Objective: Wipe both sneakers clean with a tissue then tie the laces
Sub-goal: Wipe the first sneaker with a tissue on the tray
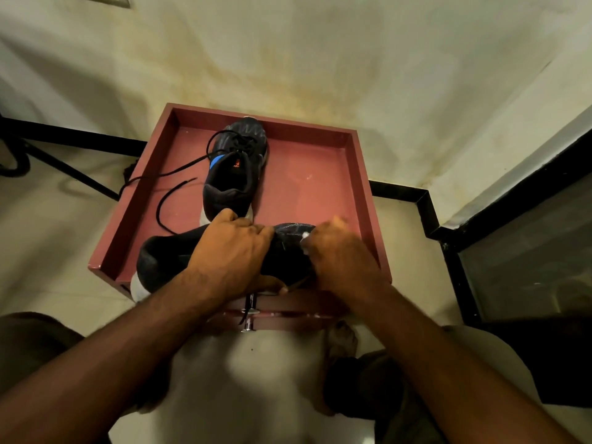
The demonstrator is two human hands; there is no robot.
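My left hand (235,251) grips the near sneaker (179,254) lying crosswise in the red tray (352,161); my right hand (339,254) pinches a tissue (305,239) against its toe. No readable branding.

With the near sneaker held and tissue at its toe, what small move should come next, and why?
Probably draw the tissue along the near sneaker toward its heel. The right hand pinches it at the toe end, the left hand steadies the shoe, and both sneakers' laces look untied.
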